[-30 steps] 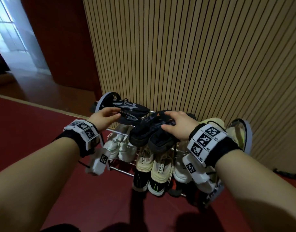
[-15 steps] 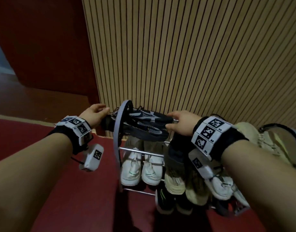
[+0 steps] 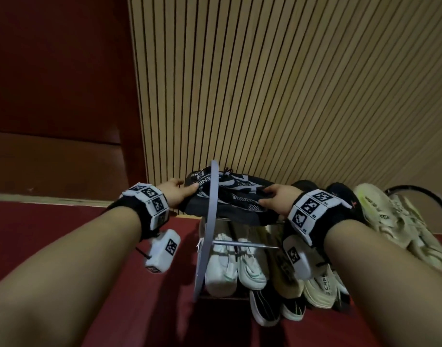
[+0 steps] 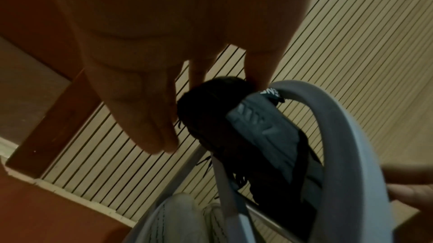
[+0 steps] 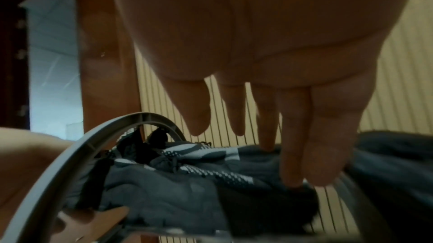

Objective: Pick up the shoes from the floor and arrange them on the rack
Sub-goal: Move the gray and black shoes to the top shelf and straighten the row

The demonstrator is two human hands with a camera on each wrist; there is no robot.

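Observation:
A pair of black shoes with grey-white pattern (image 3: 236, 196) lies on its side on the top tier of the shoe rack (image 3: 210, 234), heels poking out through the rack's grey round end frame (image 4: 346, 136). My left hand (image 3: 181, 194) touches the heels (image 4: 211, 102) with straight fingers (image 4: 161, 126). My right hand (image 3: 272, 199) rests on the toe end, its fingertips (image 5: 290, 173) pressing on the dark fabric (image 5: 187, 191) while the thumb hangs free. Neither hand grips the shoes.
White sneakers (image 3: 223, 266) and cream ones (image 3: 320, 284) fill the lower tiers. Black shoes (image 3: 340, 194) and a cream pair (image 3: 395, 226) lie on the top tier to the right. A slatted wooden wall (image 3: 290, 96) stands right behind the rack, red floor (image 3: 152, 309) in front.
My right hand left the plain black pair and moved left onto the patterned shoes' toes. My left hand shifted round to their heels outside the end frame. The view came closer.

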